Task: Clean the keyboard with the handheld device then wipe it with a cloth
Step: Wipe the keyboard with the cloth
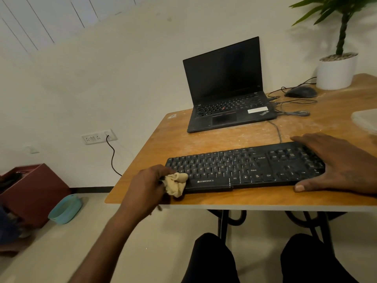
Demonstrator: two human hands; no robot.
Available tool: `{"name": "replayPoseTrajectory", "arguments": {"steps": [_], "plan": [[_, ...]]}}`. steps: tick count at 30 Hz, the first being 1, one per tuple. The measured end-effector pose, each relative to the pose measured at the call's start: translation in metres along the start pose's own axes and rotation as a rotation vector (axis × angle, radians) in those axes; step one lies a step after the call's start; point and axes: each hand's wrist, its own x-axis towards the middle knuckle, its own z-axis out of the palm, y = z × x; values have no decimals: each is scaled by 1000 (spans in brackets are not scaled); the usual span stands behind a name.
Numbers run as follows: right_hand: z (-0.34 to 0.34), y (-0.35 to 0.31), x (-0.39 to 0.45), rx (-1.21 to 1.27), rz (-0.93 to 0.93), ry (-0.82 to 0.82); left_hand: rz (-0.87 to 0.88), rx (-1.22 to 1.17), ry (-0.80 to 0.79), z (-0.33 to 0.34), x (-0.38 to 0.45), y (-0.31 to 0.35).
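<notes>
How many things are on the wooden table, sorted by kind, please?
Keyboards: 1, the black keyboard
Laptops: 1, the open laptop
Mice: 1, the mouse
Cloths: 1, the beige cloth, gripped by the left hand
Potted plants: 1, the white pot
Pale items at the right edge, cut off: 1
Total: 6
</notes>
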Motion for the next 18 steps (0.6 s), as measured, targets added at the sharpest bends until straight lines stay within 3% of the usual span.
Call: {"name": "replayPoseTrajectory", "arguments": {"steps": [7, 18], "plan": [[-1, -1, 0, -25, 0, -13, 134, -8, 12, 29, 15, 39], [-10, 13, -2, 74, 33, -100, -66, 84, 16, -7, 10, -15]]}}
